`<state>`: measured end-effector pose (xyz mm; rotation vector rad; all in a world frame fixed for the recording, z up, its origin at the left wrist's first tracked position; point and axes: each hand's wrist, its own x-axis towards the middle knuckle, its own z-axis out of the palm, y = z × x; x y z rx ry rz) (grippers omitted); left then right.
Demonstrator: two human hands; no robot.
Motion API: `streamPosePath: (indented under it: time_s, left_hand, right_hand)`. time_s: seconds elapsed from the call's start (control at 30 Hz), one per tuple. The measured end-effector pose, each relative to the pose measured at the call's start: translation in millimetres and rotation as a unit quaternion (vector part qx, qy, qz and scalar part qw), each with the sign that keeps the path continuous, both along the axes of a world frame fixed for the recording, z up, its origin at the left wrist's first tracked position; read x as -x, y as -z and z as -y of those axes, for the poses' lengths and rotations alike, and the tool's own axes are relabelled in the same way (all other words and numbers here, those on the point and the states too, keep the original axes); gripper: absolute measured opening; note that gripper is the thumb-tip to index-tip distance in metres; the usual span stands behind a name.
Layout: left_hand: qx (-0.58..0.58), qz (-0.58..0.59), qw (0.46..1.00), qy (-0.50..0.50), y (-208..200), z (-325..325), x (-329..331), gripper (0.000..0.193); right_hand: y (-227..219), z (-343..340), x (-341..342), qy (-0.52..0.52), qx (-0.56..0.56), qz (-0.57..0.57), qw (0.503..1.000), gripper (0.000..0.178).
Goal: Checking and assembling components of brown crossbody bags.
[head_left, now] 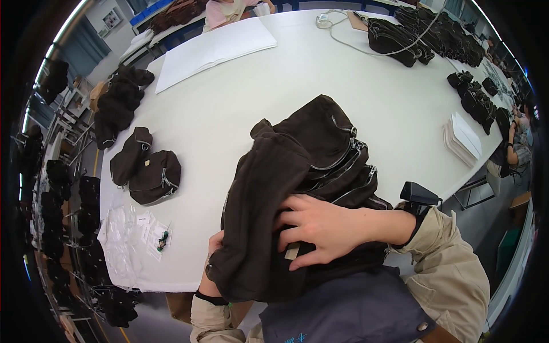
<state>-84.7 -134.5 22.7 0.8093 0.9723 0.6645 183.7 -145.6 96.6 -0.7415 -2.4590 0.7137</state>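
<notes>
A dark brown fabric bag [263, 166] leans at the table's near edge, over my lap. It has metal zippers along its right side. My right hand [323, 226] lies across it, fingers spread and bent, with the fingertips tucked into a fold of the cloth. Beside the thumb a small beige tag [292, 251] shows. At the bag's left side is my left hand [215, 242], holding it from the outer side; the bag covers most of its fingers. Further dark zippered bags or pouches [360, 163] sit stacked behind and to the right of this one.
On the white table [211, 108], smaller dark bags [153, 174] sit at left, near clear plastic bags [120, 243]. White sheets [217, 54] lie at the back; dark bag piles [400, 43], a cable [366, 54] and white cards [462, 140] stand right. People sit beyond.
</notes>
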Motion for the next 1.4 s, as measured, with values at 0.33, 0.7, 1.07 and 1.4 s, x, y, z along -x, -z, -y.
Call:
streamPosePath:
  time_s: [0.33,0.7,1.07,1.4]
  left_hand:
    - [0.291,0.256,0.921,0.042,30,-18,19,0.059]
    - [0.286,0.250,0.925,0.025,19,-12,11,0.066]
    - [0.117,0.067,0.990,-0.035,-5,1,-4,0.053]
    - [-0.001,-0.078,0.982,0.173,-54,-36,-8,0.043]
  right_hand:
    - [13,13,-2,0.016,0.022,0.095,0.995,0.033]
    - [16,17,-7,0.011,0.021,0.081,0.996,0.019]
    - [-15,0,-30,0.001,0.351,-0.091,0.932,0.023]
    - [-63,-8,-18,0.059,0.240,-0.168,0.954,0.010]
